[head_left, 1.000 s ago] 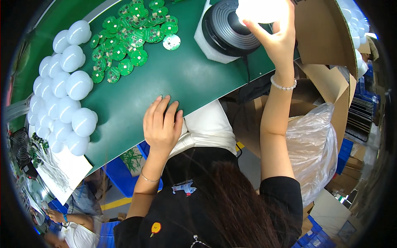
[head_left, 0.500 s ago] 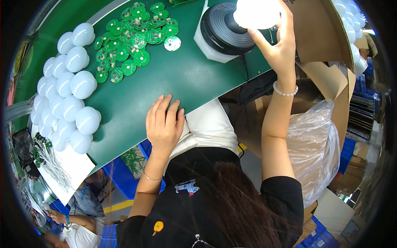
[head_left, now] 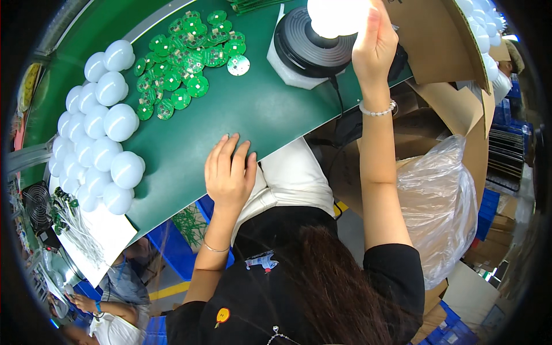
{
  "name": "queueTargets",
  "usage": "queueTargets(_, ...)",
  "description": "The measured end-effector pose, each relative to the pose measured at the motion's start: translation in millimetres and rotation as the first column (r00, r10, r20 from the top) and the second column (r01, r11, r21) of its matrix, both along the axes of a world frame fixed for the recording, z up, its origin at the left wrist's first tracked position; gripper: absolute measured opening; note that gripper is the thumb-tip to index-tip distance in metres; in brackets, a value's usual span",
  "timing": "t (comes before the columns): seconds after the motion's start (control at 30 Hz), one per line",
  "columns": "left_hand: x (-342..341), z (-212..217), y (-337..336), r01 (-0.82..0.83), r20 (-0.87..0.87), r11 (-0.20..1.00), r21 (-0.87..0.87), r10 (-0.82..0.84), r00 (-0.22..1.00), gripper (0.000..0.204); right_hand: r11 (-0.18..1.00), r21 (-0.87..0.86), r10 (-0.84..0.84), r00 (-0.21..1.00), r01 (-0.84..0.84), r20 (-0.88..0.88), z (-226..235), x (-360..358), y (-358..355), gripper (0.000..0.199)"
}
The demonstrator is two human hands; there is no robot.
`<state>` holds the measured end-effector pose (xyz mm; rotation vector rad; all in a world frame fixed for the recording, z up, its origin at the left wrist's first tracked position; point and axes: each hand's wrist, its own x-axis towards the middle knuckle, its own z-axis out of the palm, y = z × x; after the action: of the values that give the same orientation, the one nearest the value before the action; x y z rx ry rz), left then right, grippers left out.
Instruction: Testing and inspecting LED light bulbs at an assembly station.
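My right hand reaches up to the top of the view, its fingers at the right side of a brightly glowing light bulb. The bulb sits over the middle of a black round ridged device, and glare hides its outline and part of the grip. That device rests on a white foam pad. Palm down at the near edge of the green table, my left hand lies with fingers outstretched and holds nothing. Left of the device are a pile of round green circuit boards and one whitish disc.
White bulb domes cluster along the table's left side. Below them, thin white wires lie on a white sheet. An open cardboard box and a clear plastic bag stand at right. Another person sits at lower left.
My right hand and the glowing bulb have shifted left, over the black device; the fingers now show closer together. My left hand stays in place. The view has moved slightly.
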<state>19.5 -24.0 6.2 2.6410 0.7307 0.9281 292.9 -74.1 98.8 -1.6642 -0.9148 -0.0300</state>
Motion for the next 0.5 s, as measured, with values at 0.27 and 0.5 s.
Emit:
queueTargets(0.27,-1.6,-2.7,0.8,0.004,-0.003,0.999,0.032,-0.004,1.0,0.02,0.973,-0.17,0.206,0.911,-0.153,0.357,13.3,19.3,-30.4,0.03)
queueTargets(0.5,-3.9,-4.0,1.2,-0.018,-0.011,0.999,0.042,0.018,1.0,0.02,0.91,0.09,0.35,0.867,-0.404,0.355,17.0,6.3,-10.5,0.049)
